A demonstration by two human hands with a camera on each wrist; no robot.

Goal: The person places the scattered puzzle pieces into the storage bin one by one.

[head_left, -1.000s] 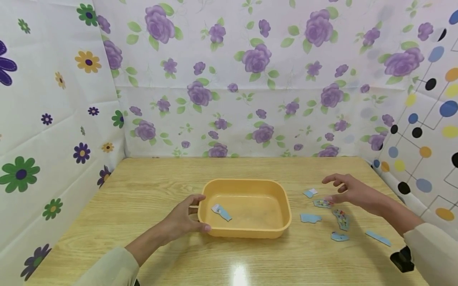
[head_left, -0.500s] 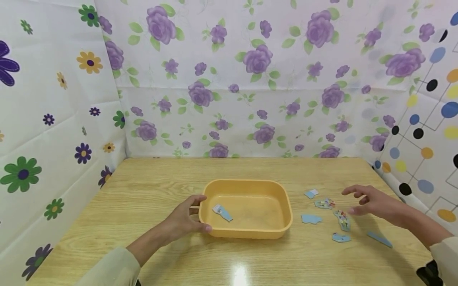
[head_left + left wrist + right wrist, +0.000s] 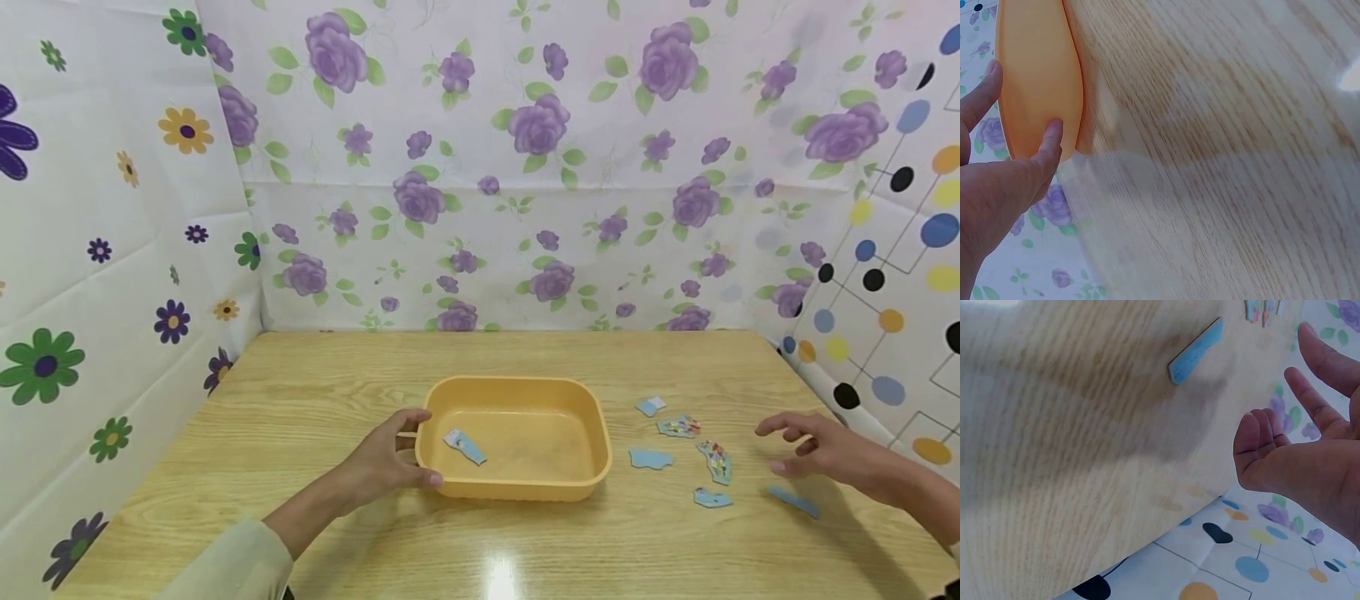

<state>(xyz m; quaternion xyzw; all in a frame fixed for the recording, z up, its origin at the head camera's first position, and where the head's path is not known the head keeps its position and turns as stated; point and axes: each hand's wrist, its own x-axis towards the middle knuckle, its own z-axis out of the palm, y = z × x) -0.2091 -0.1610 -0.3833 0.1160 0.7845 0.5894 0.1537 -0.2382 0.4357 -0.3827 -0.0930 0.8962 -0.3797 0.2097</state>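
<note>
My left hand [image 3: 382, 458] holds the left end of a yellow plastic basin [image 3: 525, 491], fingers at the rim and thumb on its front wall. Inside the basin lies one light-blue puzzle piece [image 3: 465, 447]. Over the right side of the table, my right hand [image 3: 825, 454] hovers with fingers loosely bent and nothing between them. A narrow blue puzzle piece [image 3: 795, 502] lies on the table just below it, and shows alone in the right wrist view. Left of that hand sit two colourfully printed pieces, one upper [image 3: 678, 427] and one lower [image 3: 716, 462].
Between basin and right hand also lie a blue-and-white piece [image 3: 651, 406], a plain blue piece [image 3: 651, 458] and a small blue piece [image 3: 712, 498]. The wooden table [image 3: 337, 367] meets patterned cloth walls [image 3: 480, 250] at the back and sides.
My right hand has moved right and toward me, from over the printed pieces to above the narrow blue piece. The left hand and basin have stayed put.
</note>
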